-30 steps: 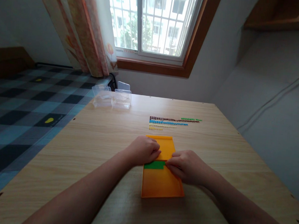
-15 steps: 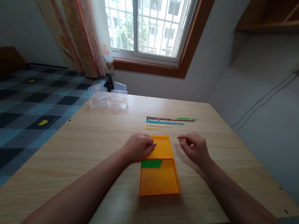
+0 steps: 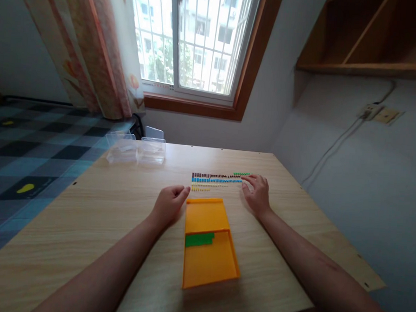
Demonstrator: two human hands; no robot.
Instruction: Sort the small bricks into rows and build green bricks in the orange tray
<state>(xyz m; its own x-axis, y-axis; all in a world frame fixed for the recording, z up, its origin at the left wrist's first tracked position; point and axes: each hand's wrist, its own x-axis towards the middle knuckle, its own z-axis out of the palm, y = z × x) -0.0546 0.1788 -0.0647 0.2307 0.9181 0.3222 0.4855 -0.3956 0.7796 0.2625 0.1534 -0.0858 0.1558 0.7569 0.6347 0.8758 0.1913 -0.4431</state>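
An orange box [image 3: 211, 265] lies opened flat on the table, its lid [image 3: 205, 215] folded away from me. Green strips [image 3: 199, 239] rest side by side inside its far left corner. Left of the lid, apart from it, my left hand [image 3: 169, 204] rests on the table as a loose fist, thumb by the left end of the rows. Small dark brown pieces [image 3: 206, 175], blue pieces [image 3: 209, 180], yellow pieces [image 3: 200, 190] and green pieces [image 3: 240, 174] stand in lines beyond the box. Over the right ends of these lines, my right hand [image 3: 257, 196] reaches with fingers extended and thumb apart.
Two clear plastic boxes [image 3: 152, 150] with raised lids stand at the table's far left. A bed with checked cloth [image 3: 25, 162] adjoins the left edge. At right are a wall shelf [image 3: 370, 70] and a cable [image 3: 331, 155] from a socket.
My left hand has come off the orange lid to the table on its left. My right hand has moved forward to the rows, its fingers straightening. The camera view has turned right.
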